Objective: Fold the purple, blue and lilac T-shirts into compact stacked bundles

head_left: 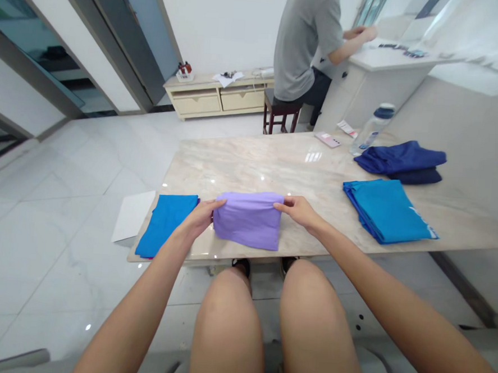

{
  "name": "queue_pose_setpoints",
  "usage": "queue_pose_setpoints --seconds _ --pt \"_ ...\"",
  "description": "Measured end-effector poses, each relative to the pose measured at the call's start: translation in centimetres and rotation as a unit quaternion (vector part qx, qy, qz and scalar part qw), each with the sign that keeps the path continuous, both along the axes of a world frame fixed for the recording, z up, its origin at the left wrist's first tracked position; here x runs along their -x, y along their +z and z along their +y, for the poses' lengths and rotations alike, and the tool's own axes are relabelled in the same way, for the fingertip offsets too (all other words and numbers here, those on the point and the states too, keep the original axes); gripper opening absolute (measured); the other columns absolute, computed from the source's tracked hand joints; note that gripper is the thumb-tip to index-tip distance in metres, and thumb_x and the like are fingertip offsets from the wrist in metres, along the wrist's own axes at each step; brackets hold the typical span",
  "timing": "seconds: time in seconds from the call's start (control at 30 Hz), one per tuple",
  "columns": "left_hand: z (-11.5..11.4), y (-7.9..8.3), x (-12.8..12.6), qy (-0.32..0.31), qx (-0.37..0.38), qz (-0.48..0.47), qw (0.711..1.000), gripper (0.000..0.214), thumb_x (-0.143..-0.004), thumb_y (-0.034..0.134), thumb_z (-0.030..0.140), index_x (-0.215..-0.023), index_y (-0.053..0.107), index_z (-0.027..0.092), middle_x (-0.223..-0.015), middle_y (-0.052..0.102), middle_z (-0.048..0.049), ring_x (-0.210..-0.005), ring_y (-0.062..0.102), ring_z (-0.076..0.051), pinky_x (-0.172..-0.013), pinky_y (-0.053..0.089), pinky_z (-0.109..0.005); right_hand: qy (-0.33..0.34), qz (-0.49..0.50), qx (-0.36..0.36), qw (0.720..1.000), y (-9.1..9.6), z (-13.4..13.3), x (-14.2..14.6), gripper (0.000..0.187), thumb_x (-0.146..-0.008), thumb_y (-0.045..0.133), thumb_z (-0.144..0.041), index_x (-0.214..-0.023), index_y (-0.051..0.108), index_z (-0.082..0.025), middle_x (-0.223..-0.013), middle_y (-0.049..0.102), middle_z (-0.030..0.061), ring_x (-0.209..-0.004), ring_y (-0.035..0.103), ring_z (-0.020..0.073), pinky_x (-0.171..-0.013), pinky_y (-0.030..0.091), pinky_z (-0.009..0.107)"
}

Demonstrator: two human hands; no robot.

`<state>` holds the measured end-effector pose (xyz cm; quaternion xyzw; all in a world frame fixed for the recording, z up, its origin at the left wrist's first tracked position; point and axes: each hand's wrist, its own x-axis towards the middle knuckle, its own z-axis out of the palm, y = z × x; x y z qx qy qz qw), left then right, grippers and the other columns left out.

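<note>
A folded lilac cloth [249, 220] lies near the front edge of the marble table [275, 165]. My left hand [198, 220] pinches its upper left corner and my right hand [300, 211] pinches its upper right corner, both closed on the fabric. A folded bright blue cloth [164, 223] lies just left of my left hand, at the table's left end.
A stack of folded teal cloths [389, 209] lies at right, with dark blue cloths [402, 161] behind it. A water bottle [373, 129] and a pink phone [328, 139] stand at the far edge. A person in a grey shirt [306, 43] sits beyond at a white desk. A white sheet [132, 214] lies on the floor.
</note>
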<state>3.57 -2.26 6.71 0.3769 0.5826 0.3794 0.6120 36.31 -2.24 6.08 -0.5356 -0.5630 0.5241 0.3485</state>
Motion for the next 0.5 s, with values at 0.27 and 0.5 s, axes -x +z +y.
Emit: queue_pose_setpoints --seconds 0.27,0.5 --pt "-5.6 10.5 -3.6 -0.040 0.043 0.020 0.998 0.048 -0.074 0.092 0.054 -0.102 0.082 0.016 -0.107 0.084 -0.0105 -0.100 0.076 -0.025 -0.082 0.057 -0.033 0.024 0.023 -0.094 0.995 10.7 -3.7 -3.5 0.038 -0.082 0.086 -0.051 -0.099 0.085 -0.017 -0.104 0.086 0.0089 -0.096 0.077 0.0252 -0.094 0.061 0.039" --pt "-9.3 15.2 -4.7 0.002 -0.198 0.052 0.979 0.057 -0.060 0.097 0.063 -0.098 0.085 0.021 -0.118 0.084 -0.0106 -0.115 0.073 -0.029 -0.095 0.055 -0.036 -0.021 -0.015 -0.180 0.983 16.6 -7.0 -6.0 0.051 -0.075 0.089 -0.066 -0.090 0.084 -0.018 -0.096 0.085 0.0080 -0.095 0.076 0.0269 -0.091 0.061 0.039"
